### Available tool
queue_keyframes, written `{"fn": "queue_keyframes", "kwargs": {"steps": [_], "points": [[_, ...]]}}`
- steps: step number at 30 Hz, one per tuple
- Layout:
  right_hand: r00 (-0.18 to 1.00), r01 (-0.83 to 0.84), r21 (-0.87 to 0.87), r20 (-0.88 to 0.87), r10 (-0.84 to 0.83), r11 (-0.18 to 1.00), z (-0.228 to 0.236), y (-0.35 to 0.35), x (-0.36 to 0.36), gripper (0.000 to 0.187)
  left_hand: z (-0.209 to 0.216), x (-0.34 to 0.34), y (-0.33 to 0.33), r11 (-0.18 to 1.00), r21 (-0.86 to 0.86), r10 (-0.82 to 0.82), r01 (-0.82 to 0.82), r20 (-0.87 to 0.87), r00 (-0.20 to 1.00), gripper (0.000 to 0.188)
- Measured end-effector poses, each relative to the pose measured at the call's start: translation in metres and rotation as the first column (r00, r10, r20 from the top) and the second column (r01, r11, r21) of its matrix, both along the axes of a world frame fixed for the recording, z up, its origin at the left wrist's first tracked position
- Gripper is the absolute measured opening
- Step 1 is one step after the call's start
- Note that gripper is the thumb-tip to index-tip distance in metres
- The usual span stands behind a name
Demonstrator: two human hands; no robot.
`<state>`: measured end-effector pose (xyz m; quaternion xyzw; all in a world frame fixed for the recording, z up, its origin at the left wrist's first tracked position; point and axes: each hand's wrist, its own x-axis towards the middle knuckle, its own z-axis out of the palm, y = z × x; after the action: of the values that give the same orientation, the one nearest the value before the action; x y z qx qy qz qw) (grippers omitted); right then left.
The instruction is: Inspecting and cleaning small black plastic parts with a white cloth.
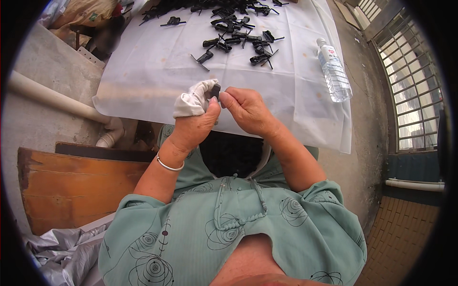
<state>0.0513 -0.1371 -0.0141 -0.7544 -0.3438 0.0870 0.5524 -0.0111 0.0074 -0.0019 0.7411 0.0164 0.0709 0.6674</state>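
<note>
My left hand, its fingers covered by a white cloth glove and its thumb bare, grips a small black plastic part just over the near edge of the table. From the right, my bare right hand pinches at the same part with thumb and forefinger. Whether a second tiny piece sits between those fingertips is hidden. Farther up the table lie several loose black parts with thin stems, the closest being one black part. Behind them is a dense pile of such parts.
White plastic sheeting covers the table. A clear water bottle lies at its right side. Below my hands, a dark mass fills a pale-rimmed opening between my knees. On the left are a pipe and a wooden board.
</note>
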Motion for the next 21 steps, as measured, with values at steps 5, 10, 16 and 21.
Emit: {"fn": "queue_keyframes", "kwargs": {"steps": [5, 10, 16, 21], "points": [[0.989, 0.031, 0.174, -0.151, -0.005, 0.984, -0.015, 0.010, -0.003, 0.027, -0.007, 0.000, -0.004, 0.947, 0.314, -0.011, -0.070, 0.247, 0.969, 0.030], [0.932, 0.118, 0.215, -0.360, -0.034, 0.969, -0.025, 0.019, -0.009, 0.026, -0.013, 0.003, -0.002, 0.893, 0.420, 0.008, -0.159, 0.340, 0.941, 0.028], [0.994, 0.089, -0.043, -0.064, -0.092, 0.995, -0.002, -0.003, 0.002, 0.018, -0.008, 0.007, 0.006, 0.999, -0.034, -0.006, 0.011, 0.162, 0.987, 0.034], [0.994, -0.023, -0.067, 0.109, 0.030, 0.997, -0.011, -0.012, 0.004, 0.013, -0.007, 0.007, 0.007, 0.952, -0.304, -0.013, 0.021, 0.029, 0.999, 0.028]]}}
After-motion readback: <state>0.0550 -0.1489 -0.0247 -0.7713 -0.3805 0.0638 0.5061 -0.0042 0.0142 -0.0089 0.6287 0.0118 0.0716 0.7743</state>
